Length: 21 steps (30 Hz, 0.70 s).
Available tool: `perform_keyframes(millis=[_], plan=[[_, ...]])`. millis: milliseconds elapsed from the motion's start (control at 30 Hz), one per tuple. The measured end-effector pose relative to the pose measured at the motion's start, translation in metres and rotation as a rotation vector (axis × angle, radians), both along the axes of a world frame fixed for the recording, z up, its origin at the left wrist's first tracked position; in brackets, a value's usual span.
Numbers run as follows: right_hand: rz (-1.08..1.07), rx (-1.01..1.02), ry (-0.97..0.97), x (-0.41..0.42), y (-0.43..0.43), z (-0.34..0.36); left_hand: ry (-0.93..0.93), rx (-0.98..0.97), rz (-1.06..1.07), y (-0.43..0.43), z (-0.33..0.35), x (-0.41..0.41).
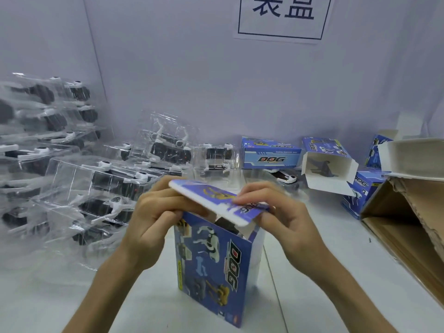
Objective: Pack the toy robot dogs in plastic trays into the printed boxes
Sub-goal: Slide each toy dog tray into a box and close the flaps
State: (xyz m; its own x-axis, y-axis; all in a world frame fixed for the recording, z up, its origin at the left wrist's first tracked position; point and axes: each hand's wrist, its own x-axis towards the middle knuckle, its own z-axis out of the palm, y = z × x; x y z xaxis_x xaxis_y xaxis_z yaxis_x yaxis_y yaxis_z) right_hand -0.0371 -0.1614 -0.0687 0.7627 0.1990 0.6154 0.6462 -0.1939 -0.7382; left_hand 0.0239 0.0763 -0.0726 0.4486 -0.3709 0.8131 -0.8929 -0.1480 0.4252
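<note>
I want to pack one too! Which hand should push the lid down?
Probably the right hand: its fingers lie on top of the lid; the left hand just holds the lid's end.

A blue printed box [216, 265] stands upright on the counter [312, 272], its top flap [213, 199] tilted half-open. Clear trays [72, 169] holding black-and-white dogs [171, 152] pile at left. More boxes [270, 153] lie behind right, one open-ended [329, 169].

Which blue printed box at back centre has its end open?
The right-hand blue printed cardboard box, white flaps splayed, white inside facing the camera; the blue box left of it lies shut.
</note>
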Motion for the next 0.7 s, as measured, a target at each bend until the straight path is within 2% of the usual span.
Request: perform_keyframes(millis=[167, 300, 400, 467, 567, 700], plan=[[-0.032, -0.074, 0.019, -0.011, 0.007, 0.005, -0.123, 0.005, 0.213, 0.000, -0.017, -0.015], [-0.172, -0.335, -0.113, -0.023, 0.023, 0.017, -0.219, -0.115, 0.443, -0.015, -0.035, -0.030], [-0.235, -0.467, -0.086, -0.027, 0.033, 0.028, -0.223, -0.214, 0.562, -0.024, -0.046, -0.039], [-0.276, -0.541, -0.063, -0.026, 0.033, 0.032, -0.178, -0.245, 0.559, -0.030, -0.050, -0.045], [-0.326, -0.612, -0.102, -0.029, 0.026, 0.037, -0.074, -0.228, 0.439, -0.038, -0.044, -0.055], [-0.343, -0.536, -0.068, -0.034, 0.014, 0.039, -0.094, -0.181, 0.393, -0.042, -0.029, -0.059]])
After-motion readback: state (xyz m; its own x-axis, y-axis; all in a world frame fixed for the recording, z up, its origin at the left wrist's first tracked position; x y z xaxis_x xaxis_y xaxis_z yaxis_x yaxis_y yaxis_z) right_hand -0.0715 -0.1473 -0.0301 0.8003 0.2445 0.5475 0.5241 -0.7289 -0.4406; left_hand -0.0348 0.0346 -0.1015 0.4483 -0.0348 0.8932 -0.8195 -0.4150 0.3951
